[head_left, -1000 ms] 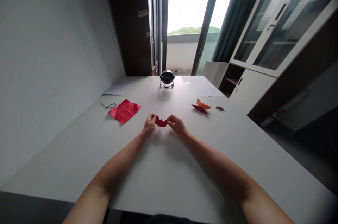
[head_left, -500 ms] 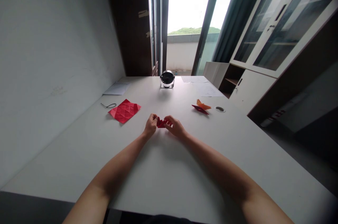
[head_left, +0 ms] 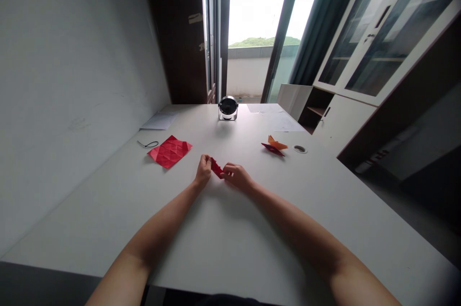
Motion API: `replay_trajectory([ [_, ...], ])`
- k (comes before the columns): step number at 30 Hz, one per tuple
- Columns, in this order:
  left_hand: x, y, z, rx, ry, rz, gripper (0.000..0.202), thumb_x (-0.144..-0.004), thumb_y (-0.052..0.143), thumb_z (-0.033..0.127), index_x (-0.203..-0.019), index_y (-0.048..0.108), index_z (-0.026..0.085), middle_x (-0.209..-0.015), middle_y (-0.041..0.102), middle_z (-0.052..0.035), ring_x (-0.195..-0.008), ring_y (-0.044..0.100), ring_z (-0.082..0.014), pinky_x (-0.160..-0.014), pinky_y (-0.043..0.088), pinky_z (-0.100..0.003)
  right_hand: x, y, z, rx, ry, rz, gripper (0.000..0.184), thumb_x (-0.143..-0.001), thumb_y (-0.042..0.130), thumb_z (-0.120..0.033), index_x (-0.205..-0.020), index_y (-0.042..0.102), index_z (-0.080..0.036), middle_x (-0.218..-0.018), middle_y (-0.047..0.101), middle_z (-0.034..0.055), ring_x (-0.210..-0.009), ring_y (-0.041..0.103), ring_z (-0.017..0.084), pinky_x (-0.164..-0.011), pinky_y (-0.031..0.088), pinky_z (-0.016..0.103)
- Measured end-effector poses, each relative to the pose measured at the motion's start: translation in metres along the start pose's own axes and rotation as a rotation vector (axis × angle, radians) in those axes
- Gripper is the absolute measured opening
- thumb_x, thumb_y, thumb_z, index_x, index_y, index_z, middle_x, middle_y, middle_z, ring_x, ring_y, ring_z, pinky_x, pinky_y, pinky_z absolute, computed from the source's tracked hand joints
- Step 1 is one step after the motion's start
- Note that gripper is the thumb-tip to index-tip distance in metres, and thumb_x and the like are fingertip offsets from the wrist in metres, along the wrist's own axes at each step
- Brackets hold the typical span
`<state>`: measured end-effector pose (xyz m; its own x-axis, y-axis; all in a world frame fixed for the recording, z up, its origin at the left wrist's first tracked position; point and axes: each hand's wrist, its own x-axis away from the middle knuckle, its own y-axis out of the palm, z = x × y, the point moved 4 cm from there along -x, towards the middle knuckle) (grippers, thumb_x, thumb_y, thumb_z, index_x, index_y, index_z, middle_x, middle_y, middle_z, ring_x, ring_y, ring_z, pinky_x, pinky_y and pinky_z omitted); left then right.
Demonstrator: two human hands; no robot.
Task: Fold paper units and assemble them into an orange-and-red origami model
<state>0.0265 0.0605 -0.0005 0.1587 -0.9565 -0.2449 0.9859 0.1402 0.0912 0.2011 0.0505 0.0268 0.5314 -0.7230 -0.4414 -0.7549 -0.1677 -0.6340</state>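
At the middle of the white table (head_left: 230,238), the left hand (head_left: 204,169) pinches a small folded red paper (head_left: 216,167); the right hand (head_left: 236,176) touches its near right end, grip unclear. Left of them lies a creased red sheet (head_left: 170,152).

- folded red piece (head_left: 217,168): creased paper
- red sheet (head_left: 170,152): matt paper, rough with folds
- orange piece (head_left: 277,143): matt folded paper
- desk (head_left: 230,234): smooth, faint sheen
- round device (head_left: 228,106): glossy, metal-looking frame
- curtain (head_left: 319,27): matt cloth
- cabinet doors (head_left: 372,32): glossy glass panes
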Motion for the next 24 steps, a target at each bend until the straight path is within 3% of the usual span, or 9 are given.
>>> replay_trajectory([
  [6, -0.004, -0.004, -0.007, 0.168, -0.114, 0.072, 0.026, -0.095, 0.051, 0.045, -0.099, 0.039, 0.022, -0.088, 0.066, -0.0035, -0.074, 0.067, -0.0145, -0.075, 0.058, -0.036, -0.001, -0.004, 0.012, 0.015, 0.074, 0.085, 0.02, -0.085, 0.061, -0.027, -0.067, 0.061, -0.019, -0.068, 0.061, -0.0005, -0.059, 0.048, 0.011, -0.06, 0.039, 0.024],
  [11, -0.003, -0.003, -0.007, 0.196, -0.177, 0.065, 0.027, -0.094, 0.051, 0.046, -0.099, 0.038, 0.022, -0.087, 0.069, -0.0038, -0.079, 0.07, -0.0167, -0.078, 0.059, -0.04, -0.002, -0.005, 0.019, -0.003, 0.15, 0.133, 0.012, -0.081, 0.058, -0.025, -0.07, 0.058, -0.02, -0.062, 0.058, -0.0029, -0.056, 0.045, 0.011, -0.056, 0.036, 0.023],
  [14, -0.002, -0.002, -0.006, 0.212, -0.175, 0.046, 0.025, -0.094, 0.051, 0.043, -0.1, 0.037, 0.022, -0.086, 0.07, -0.0038, -0.079, 0.071, -0.0174, -0.08, 0.058, -0.042, -0.001, -0.005, 0.021, -0.025, 0.159, 0.146, 0.003, -0.08, 0.058, -0.023, -0.081, 0.06, -0.021, -0.065, 0.06, -0.0042, -0.057, 0.046, 0.011, -0.056, 0.036, 0.023],
  [18, -0.001, 0.002, -0.002, 0.228, -0.157, -0.01, 0.024, -0.096, 0.049, 0.042, -0.1, 0.035, 0.023, -0.087, 0.071, -0.0045, -0.078, 0.072, -0.0178, -0.082, 0.058, -0.043, -0.001, -0.001, 0.022, -0.088, 0.167, 0.097, 0.021, -0.082, 0.059, -0.025, -0.102, 0.063, -0.024, -0.067, 0.063, -0.0054, -0.055, 0.048, 0.011, -0.057, 0.038, 0.023],
  [24, 0.002, 0.008, 0.0, 0.207, -0.1, -0.092, 0.024, -0.095, 0.052, 0.043, -0.1, 0.038, 0.024, -0.091, 0.07, -0.0038, -0.086, 0.069, -0.0156, -0.09, 0.054, -0.04, 0.001, 0.003, 0.023, -0.055, 0.18, 0.033, 0.012, -0.083, 0.063, -0.032, -0.088, 0.068, -0.022, -0.058, 0.058, -0.0055, -0.053, 0.046, 0.011, -0.054, 0.034, 0.022],
])
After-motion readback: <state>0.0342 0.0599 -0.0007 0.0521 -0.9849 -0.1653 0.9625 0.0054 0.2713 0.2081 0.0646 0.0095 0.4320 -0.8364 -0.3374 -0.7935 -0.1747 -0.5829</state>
